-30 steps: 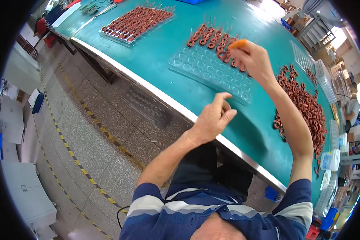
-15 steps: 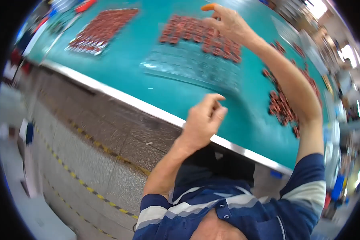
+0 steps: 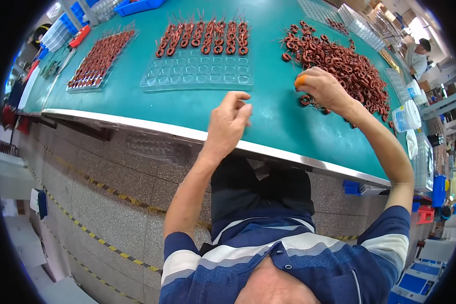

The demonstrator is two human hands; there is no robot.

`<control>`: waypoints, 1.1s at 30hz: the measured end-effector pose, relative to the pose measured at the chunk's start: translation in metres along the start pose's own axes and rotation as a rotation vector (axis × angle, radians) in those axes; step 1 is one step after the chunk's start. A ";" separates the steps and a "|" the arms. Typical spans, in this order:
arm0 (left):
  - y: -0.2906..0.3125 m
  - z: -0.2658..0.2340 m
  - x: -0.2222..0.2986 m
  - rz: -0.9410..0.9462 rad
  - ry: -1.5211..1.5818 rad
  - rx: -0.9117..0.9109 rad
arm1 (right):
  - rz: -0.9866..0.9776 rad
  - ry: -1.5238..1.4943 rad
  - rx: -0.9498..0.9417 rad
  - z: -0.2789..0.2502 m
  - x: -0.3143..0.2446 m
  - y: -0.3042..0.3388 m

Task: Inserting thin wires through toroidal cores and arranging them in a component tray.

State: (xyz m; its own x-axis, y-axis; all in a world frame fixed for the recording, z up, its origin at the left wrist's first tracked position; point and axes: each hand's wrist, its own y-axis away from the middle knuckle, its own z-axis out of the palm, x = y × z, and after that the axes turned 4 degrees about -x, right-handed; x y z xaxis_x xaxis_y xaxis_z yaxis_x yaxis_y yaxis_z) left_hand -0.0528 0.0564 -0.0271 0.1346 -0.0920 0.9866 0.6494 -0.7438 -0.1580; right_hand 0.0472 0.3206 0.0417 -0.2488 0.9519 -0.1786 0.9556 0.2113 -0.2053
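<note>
My left hand (image 3: 228, 124) hovers by the table's near edge, fingers loosely curled, thumb and forefinger apart with nothing between them. Beyond it lies a clear plastic tray (image 3: 152, 81) with round pockets. Red-brown wire-wound ring coils (image 3: 218, 49) with thin wire leads fill its far rows; the near pockets hold none. My right hand (image 3: 323, 90) is at the near left side of a big loose pile of the same coils (image 3: 339, 63). An orange finger cover (image 3: 301, 81) sits on one fingertip. Its fingers are pinched together, hiding whatever is between them.
Another clear tray (image 3: 99, 58) full of coils lies at the left. Blue bins (image 3: 137, 6) stand at the far edge. Stacked clear trays (image 3: 359, 25) and a white tub (image 3: 406, 116) are at the right. A person (image 3: 418, 57) is in the background.
My right hand has moved from above the coils in the tray, right and nearer, to the loose pile. My left hand stays near the table edge. The view has shifted.
</note>
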 end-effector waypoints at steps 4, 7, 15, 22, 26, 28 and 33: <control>-0.014 0.043 0.010 -0.112 0.396 -0.117 | 0.419 -0.613 0.174 -0.014 -0.029 0.002; -0.026 0.058 0.020 -0.190 0.668 -0.206 | 0.339 -0.860 0.218 -0.007 -0.048 0.006; -0.027 0.062 0.021 -0.032 0.692 -0.296 | 0.342 -1.231 0.441 0.011 -0.061 0.018; -0.022 0.066 0.031 -0.110 0.687 -0.256 | 0.368 -0.965 0.388 0.018 -0.063 0.021; -0.027 0.068 0.017 -0.093 0.595 -0.130 | 0.035 0.053 0.701 0.026 -0.078 0.016; -0.029 0.068 0.011 -0.071 0.592 -0.110 | -0.021 0.181 0.723 0.032 -0.080 0.015; -0.022 0.068 0.018 -0.013 0.547 -0.050 | -0.078 0.179 0.718 0.027 -0.086 0.009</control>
State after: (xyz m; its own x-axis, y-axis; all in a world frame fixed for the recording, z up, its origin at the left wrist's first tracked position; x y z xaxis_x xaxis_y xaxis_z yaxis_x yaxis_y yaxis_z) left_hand -0.0141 0.1164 -0.0090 -0.2906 -0.4031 0.8678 0.6103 -0.7766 -0.1563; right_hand 0.0729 0.2344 0.0289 -0.2234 0.9747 0.0094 0.5825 0.1412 -0.8005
